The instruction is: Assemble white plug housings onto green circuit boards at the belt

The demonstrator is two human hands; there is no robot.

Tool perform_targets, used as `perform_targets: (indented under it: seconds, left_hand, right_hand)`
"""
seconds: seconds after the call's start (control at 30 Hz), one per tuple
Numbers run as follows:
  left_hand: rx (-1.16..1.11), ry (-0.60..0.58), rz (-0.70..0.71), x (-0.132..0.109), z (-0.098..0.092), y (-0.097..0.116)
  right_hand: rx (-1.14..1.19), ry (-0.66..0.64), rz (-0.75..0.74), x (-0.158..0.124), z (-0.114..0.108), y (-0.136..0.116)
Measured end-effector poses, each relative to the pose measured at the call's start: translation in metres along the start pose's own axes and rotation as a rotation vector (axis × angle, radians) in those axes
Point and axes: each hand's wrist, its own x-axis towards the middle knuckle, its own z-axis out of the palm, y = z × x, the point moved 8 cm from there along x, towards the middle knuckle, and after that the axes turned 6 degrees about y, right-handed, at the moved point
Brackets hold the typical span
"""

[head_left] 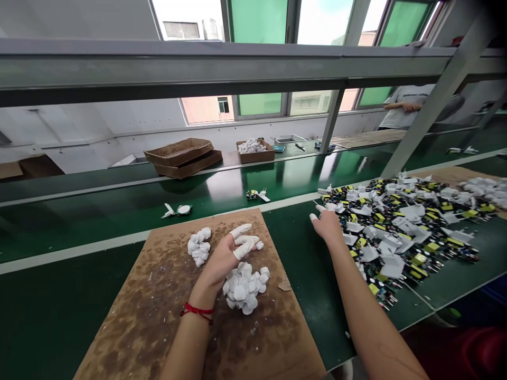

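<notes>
My left hand (232, 248), with white finger covers, is over a stained cardboard sheet (158, 322). Its fingers are stretched out and apart. A small white lump (259, 246) is right at the fingertips; whether they touch it I cannot tell. Below the hand lies a heap of flattened white lumps (243, 289), and to its left a smaller heap (198, 246). My right hand (328, 221), also in finger covers, reaches to the left edge of a large pile of circuit boards (396, 221) with white plastic parts. Its thumb and fingers are apart, and no held thing shows.
Two circuit boards, one with a white disc (184, 210) and another (252, 195), lie on the green belt (222, 184). Behind are stacked cardboard trays (182, 158) and a box of white lumps (255, 154). A metal beam (237, 68) crosses overhead. A person (407, 105) stands far right.
</notes>
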Motion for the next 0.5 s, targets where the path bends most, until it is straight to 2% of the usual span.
perform_targets:
  seconds: [0.1,0.23,0.37,0.5]
  left_hand:
    - [-0.013,-0.011,0.013,0.000,0.001,0.000]
    - [0.009,-0.025,0.024,-0.003,0.001,0.003]
    - [0.038,0.002,0.034,0.000,-0.004,0.000]
    - [0.083,0.140,0.028,0.010,-0.016,-0.007]
  right_hand:
    - [-0.071,-0.058,-0.011,0.001,0.006,0.006]
    - [-0.034,-0.097,-0.070,-0.004,0.012,-0.005]
    - [0.159,-0.159,-0.139,-0.015,0.018,-0.032]
    - [0.453,-0.280,-0.189,-0.036,0.025,-0.064]
